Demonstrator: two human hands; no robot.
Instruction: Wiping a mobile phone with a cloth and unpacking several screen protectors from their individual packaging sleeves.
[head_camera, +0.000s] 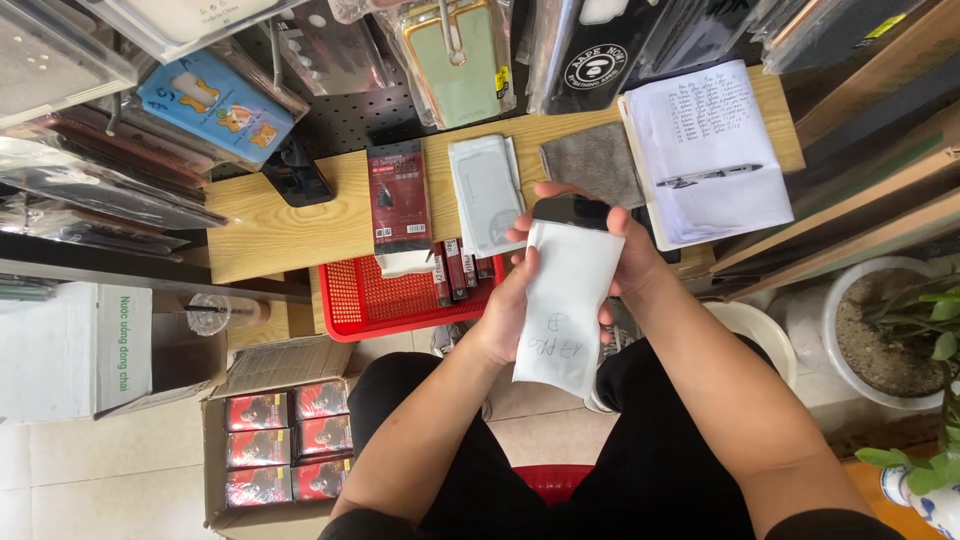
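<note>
- Hands met over the person's lap, in front of the wooden shelf (290, 235), both closed around one white sleeve (565, 305) with a dark phone (570, 210) showing out of its top end.
- Left hand (505, 310) gripped the sleeve's left edge, fingers curled behind it and thumb lying on the front; it was closed on the sleeve, not spread.
- Right hand (625, 250) wrapped the upper right side, fingers bent over the phone's top edge and right edge, palm hidden behind the sleeve.
- White sleeve hung upright and slightly tilted, its lower end free above the black trousers, with faint handwriting near the bottom.
- Red basket (385, 300) stood just beyond the left hand, under the shelf edge, with several small dark red boxes (455, 268) standing in it.
- On the shelf lay a black and red packet (398, 195), a pale flat pouch (485, 190), a grey cloth (592, 160) and an open notebook (705, 150) with a pen (708, 177) across its page.
- Cardboard box (275, 440) of red packages sat on the floor to the left of the left knee, well apart from the hands.
</note>
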